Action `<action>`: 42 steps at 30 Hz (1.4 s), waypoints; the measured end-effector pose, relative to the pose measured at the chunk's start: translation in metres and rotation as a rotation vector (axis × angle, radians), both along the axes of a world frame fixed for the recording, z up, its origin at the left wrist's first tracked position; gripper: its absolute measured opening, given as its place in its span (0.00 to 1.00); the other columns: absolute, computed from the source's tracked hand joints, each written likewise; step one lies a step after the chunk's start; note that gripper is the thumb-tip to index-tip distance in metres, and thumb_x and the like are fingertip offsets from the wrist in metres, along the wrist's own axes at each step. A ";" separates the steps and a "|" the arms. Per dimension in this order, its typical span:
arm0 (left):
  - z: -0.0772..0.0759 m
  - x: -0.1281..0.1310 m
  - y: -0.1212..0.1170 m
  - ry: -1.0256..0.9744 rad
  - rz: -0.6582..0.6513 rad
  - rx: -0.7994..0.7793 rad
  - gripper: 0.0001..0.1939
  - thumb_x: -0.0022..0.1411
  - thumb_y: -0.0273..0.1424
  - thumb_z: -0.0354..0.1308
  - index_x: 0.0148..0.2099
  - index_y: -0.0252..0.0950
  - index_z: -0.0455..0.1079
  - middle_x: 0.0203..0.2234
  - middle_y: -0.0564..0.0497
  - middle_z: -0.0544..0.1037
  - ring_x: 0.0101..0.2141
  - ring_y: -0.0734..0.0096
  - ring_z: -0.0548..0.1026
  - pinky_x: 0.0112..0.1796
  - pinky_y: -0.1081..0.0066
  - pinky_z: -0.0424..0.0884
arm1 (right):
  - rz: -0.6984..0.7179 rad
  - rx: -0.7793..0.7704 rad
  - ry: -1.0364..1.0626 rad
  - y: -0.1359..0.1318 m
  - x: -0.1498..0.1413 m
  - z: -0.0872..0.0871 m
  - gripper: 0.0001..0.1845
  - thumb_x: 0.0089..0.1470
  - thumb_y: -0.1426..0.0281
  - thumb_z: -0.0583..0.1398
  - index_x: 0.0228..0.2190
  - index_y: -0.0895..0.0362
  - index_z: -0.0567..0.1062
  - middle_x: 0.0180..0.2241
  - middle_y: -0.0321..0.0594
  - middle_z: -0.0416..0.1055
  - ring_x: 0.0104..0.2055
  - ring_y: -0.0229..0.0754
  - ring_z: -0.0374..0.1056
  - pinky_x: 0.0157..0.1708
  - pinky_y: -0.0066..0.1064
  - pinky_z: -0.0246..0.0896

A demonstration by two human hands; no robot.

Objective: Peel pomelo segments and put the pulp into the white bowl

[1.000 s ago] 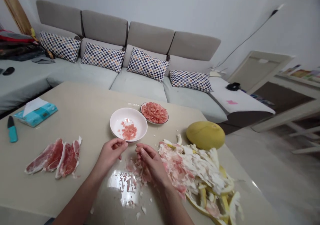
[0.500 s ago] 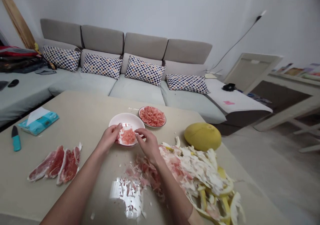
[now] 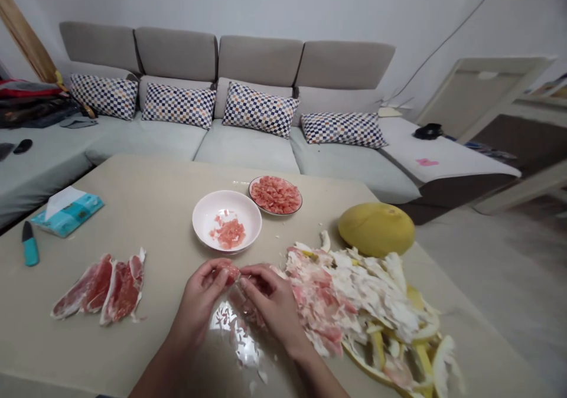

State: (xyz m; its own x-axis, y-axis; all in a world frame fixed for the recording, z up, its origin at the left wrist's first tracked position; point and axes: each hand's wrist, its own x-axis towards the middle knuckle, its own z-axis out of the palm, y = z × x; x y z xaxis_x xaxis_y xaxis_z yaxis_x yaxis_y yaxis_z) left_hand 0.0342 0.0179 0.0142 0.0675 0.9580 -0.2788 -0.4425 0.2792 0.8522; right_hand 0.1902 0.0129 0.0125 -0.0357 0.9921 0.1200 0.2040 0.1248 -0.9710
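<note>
Head view: at the lower centre of the frame, the left hand (image 3: 199,297) has its thumb and fingers closed around a small pink fruit piece (image 3: 231,273). The right hand (image 3: 270,303) meets it from the right, thumb and forefinger pinched together at the piece's right edge, the remaining fingers curled. Just above the hands, near the centre, stands a white bowl (image 3: 201,224) with a small pile of pink flesh bits (image 3: 230,233) in its bottom. Near its upper right edge is a dark-rimmed plate (image 3: 280,214) heaped with more pink pulp (image 3: 274,194).

Beneath the hands, small scraps (image 3: 234,327) are scattered across a bright reflection on the glossy table (image 3: 150,203). At lower right spreads a heap of peel (image 3: 376,297), white pith and yellow rind mixed, with pinkish membranes (image 3: 319,297) on its left side. A whole yellow fruit (image 3: 376,228) lies on its side just above the heap. At lower left, fruit segments (image 3: 121,292) lie side by side, flesh red and edges pale. Towards the left edge are a teal-handled knife (image 3: 31,250) and, just beside it, a blue tissue pack (image 3: 73,212). A grey sofa (image 3: 248,150) with four checked cushions (image 3: 261,109) spans the upper frame.
</note>
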 end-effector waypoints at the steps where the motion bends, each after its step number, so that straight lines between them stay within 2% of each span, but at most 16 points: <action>1: -0.003 -0.001 0.000 0.025 -0.014 0.009 0.19 0.52 0.38 0.69 0.43 0.33 0.74 0.36 0.46 0.81 0.39 0.66 0.78 0.46 0.68 0.71 | -0.009 0.007 -0.006 -0.001 0.000 -0.001 0.09 0.56 0.64 0.63 0.37 0.54 0.80 0.34 0.41 0.76 0.35 0.43 0.70 0.35 0.31 0.64; 5: -0.007 -0.005 0.001 0.099 -0.090 0.045 0.20 0.52 0.37 0.69 0.46 0.35 0.74 0.36 0.47 0.82 0.38 0.65 0.79 0.42 0.70 0.72 | -0.017 0.008 -0.015 -0.003 0.001 -0.002 0.11 0.54 0.64 0.64 0.39 0.55 0.78 0.37 0.41 0.75 0.32 0.40 0.69 0.31 0.29 0.64; 9: -0.006 -0.007 0.003 0.147 -0.065 0.063 0.16 0.48 0.35 0.71 0.38 0.36 0.74 0.31 0.51 0.81 0.35 0.68 0.78 0.39 0.72 0.72 | 0.052 -0.017 -0.010 -0.004 0.003 -0.003 0.09 0.53 0.65 0.65 0.35 0.55 0.79 0.35 0.41 0.76 0.32 0.40 0.69 0.31 0.29 0.63; 14: -0.006 -0.009 0.006 0.156 -0.153 0.119 0.12 0.48 0.33 0.71 0.34 0.34 0.75 0.28 0.51 0.81 0.33 0.70 0.77 0.37 0.73 0.71 | 0.092 -0.149 0.097 -0.003 0.006 0.000 0.11 0.52 0.62 0.65 0.33 0.57 0.80 0.33 0.42 0.76 0.33 0.41 0.71 0.32 0.29 0.64; 21: -0.005 -0.011 0.006 0.117 -0.250 0.140 0.09 0.51 0.32 0.69 0.33 0.33 0.76 0.27 0.51 0.79 0.31 0.71 0.75 0.36 0.73 0.70 | 0.117 -0.335 0.245 -0.002 0.005 0.004 0.16 0.46 0.58 0.69 0.29 0.58 0.78 0.22 0.35 0.73 0.22 0.33 0.66 0.22 0.23 0.58; 28: -0.002 -0.011 0.007 0.065 -0.314 0.197 0.09 0.55 0.34 0.67 0.31 0.32 0.75 0.25 0.51 0.76 0.30 0.71 0.73 0.36 0.73 0.69 | 0.181 -0.436 0.385 0.001 0.006 -0.004 0.20 0.42 0.56 0.71 0.29 0.58 0.76 0.19 0.34 0.74 0.15 0.29 0.61 0.18 0.23 0.56; 34: -0.001 -0.011 0.006 0.047 -0.301 0.171 0.10 0.55 0.35 0.66 0.30 0.33 0.75 0.25 0.51 0.76 0.30 0.70 0.74 0.37 0.71 0.70 | 0.183 -0.474 0.439 0.003 0.009 -0.007 0.21 0.40 0.55 0.72 0.29 0.58 0.76 0.21 0.35 0.74 0.22 0.35 0.69 0.22 0.24 0.63; 38: -0.005 -0.012 0.007 0.124 -0.259 0.138 0.10 0.52 0.34 0.69 0.34 0.34 0.76 0.27 0.50 0.79 0.31 0.70 0.75 0.37 0.71 0.70 | 0.245 -0.421 0.398 0.002 0.010 -0.003 0.18 0.45 0.57 0.70 0.33 0.56 0.77 0.25 0.36 0.75 0.26 0.37 0.72 0.27 0.26 0.66; 42: -0.010 -0.013 0.009 0.190 -0.235 0.092 0.15 0.49 0.32 0.71 0.39 0.34 0.75 0.33 0.48 0.81 0.36 0.66 0.77 0.40 0.71 0.71 | 0.200 -0.356 0.348 0.002 0.009 -0.005 0.17 0.45 0.60 0.71 0.36 0.56 0.78 0.29 0.37 0.76 0.29 0.37 0.71 0.30 0.27 0.67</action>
State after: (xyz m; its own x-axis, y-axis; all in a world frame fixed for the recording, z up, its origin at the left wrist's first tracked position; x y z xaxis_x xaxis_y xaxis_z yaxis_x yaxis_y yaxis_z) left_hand 0.0211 0.0270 0.0042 0.2453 0.9441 -0.2204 -0.2053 0.2728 0.9399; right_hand 0.1989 0.0151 0.0075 -0.2461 0.9516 -0.1843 -0.1311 -0.2211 -0.9664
